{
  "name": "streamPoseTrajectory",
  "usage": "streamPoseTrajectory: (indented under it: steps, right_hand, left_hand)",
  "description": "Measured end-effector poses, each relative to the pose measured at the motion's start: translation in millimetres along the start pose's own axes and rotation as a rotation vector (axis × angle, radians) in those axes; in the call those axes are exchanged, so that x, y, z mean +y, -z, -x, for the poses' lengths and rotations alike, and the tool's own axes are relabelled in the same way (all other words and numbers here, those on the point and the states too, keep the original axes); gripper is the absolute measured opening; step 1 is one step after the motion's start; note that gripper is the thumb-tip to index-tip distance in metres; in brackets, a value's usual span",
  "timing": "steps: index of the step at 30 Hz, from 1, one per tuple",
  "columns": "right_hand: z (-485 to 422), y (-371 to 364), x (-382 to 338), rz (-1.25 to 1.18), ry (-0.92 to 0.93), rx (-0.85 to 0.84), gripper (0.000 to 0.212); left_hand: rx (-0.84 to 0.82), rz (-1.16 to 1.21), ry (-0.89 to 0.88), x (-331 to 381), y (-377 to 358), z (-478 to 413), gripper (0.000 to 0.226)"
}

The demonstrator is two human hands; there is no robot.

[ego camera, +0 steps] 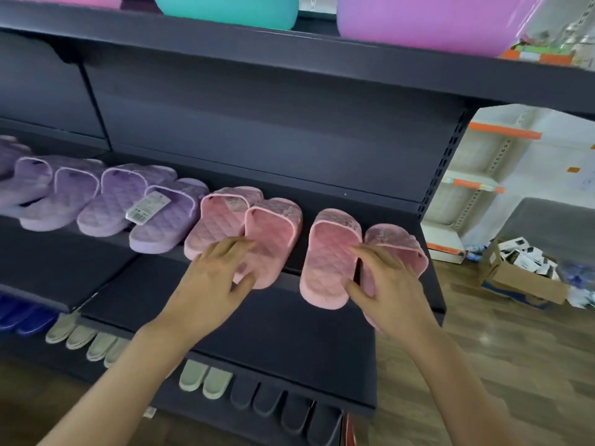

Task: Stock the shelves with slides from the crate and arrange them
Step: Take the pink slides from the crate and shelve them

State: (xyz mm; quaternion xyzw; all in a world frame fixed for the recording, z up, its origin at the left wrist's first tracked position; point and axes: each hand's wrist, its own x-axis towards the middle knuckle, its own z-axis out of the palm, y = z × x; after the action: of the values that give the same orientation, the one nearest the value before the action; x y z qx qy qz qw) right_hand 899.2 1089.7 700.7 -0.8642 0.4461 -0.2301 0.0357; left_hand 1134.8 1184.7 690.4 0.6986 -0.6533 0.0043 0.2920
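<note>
Four pink slides stand toes-in on the middle shelf (338, 201), heels jutting over its front edge. They form a left pair (225, 217) and a right pair (331, 252), with a gap between the pairs. In the left pair the right slide overlaps its neighbour. The outer slide (399, 244) of the right pair is tilted and turned toward the end of the shelf.

The left hand (215, 278) lies on the heels of the left pair. Its fingers (240, 244) are spread wide and nearly straight, their tips at the seam between the two slides, and the thumb rests on the right one's heel. The right hand (391, 284) covers the heel of the outer slide. Its fingers are also spread and only lightly bent, with the forefinger tip and the thumb touching the edge of the inner slide. Neither hand closes round anything.

Left of the pink ones runs a row of purple slides (109, 194), the nearest carrying a white tag (146, 206). The shelf below holds blue slides (22, 317), grey slides (196, 375) and dark slides (273, 403). On the top shelf sit a teal tub (228, 8) and a purple tub (428, 20). Far right, a cardboard box (521, 275) full of small packs stands on the wood floor (483, 349)
</note>
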Motion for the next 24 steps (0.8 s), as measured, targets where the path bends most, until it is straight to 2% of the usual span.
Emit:
streamPoseTrajectory:
  steps: [2, 4, 7, 11, 19, 24]
  right_hand:
    - [7, -4, -24, 0.041, 0.041, -0.013, 0.045]
    - [13, -10, -51, -0.020, 0.072, -0.039, 0.047]
    - [22, -21, -96, -0.077, 0.108, -0.055, 0.047]
    - [36, -43, -160, -0.092, 0.217, -0.124, 0.052]
    - [56, -93, -282, -0.160, 0.436, -0.310, 0.052]
    - [56, -118, -353, -0.172, 0.621, -0.391, 0.055]
  left_hand:
    - [0.013, -0.035, 0.036, -17, 17, 22, 0.047]
    - [0.023, -0.087, 0.075, -38, 34, 47, 0.055]
    - [0.021, -0.192, 0.217, -67, 65, 86, 0.046]
    - [0.019, -0.264, 0.312, -107, 106, 149, 0.041]
    - [0.015, -0.400, 0.575, -164, 174, 274, 0.043]
    - [0.089, -0.452, 0.733, -185, 207, 337, 0.045]
